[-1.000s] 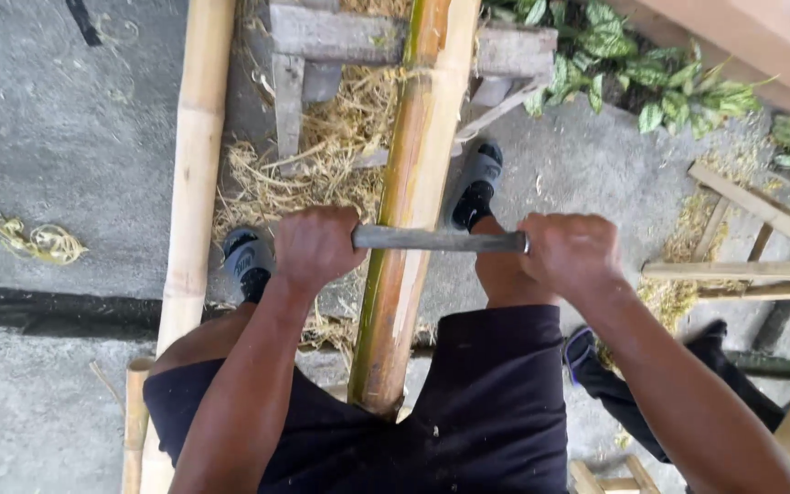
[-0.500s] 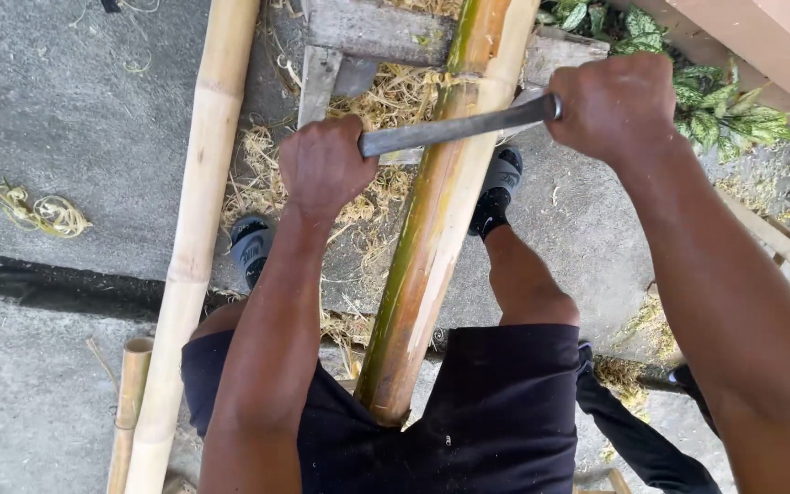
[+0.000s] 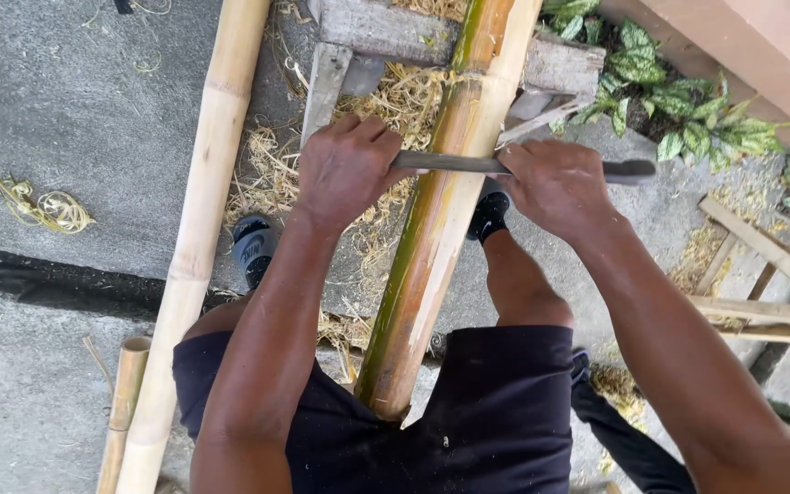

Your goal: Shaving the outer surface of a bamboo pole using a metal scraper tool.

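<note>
Now both hands, left (image 3: 347, 169) and right (image 3: 555, 187), grip blade (image 3: 450, 164) across pole (image 3: 432, 238), mid-scrape; next stroke likely needs even pull along pole.

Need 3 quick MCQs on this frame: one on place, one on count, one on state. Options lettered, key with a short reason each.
1. Where does the metal blade lie?
A. Flat on the concrete
B. Across the green-brown bamboo pole
C. Among the leafy plants

2. How many hands grip the blade?
A. None
B. One
C. Two

3. What is the state of the pale bamboo pole at the left?
A. Lying untouched on the ground
B. Held in the left hand
C. Clamped between the knees

Key:
1 B: the blade crosses the pole at right angles, resting on its upper face.
2 C: the left hand and the right hand each close around one end of it.
3 A: no hand or leg touches it; it lies along the concrete floor.
</note>
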